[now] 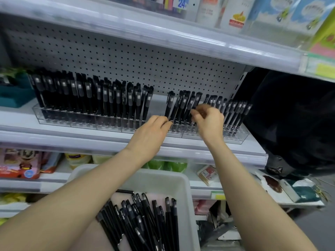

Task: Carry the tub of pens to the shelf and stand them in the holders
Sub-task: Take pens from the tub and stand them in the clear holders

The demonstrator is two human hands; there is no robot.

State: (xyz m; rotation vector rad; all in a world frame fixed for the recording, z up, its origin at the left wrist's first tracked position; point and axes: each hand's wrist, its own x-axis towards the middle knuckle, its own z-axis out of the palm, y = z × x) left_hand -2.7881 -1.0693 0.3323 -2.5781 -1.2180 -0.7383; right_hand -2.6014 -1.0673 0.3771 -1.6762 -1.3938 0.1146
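Midway: white plastic tub (181,180) sat below the shelf, black capped pens (145,220) loose inside (plenty left). Clear acrylic holders (81,122) were mostly filled, with a gap mid-row. Left hand (154,129) pinched a standing pen (169,107); right hand (210,118) curled round neighbouring pens (188,104).

Both bare forearms reach up from the lower edge. The left forearm (81,192) enters at 7 o'clock and slants toward 1 o'clock. The right forearm (241,192) enters at 5 o'clock and leans toward 11 o'clock. The left hand (152,129) lies back-up with a straight wrist, its bent fingertips (167,122) pinching a pen (171,109) low on the barrel. The right hand (211,120), at 3 o'clock of the left and slightly higher, curls its fingers toward 9 o'clock, seemingly pinching a second pen (197,98). The hands are near each other but apart.
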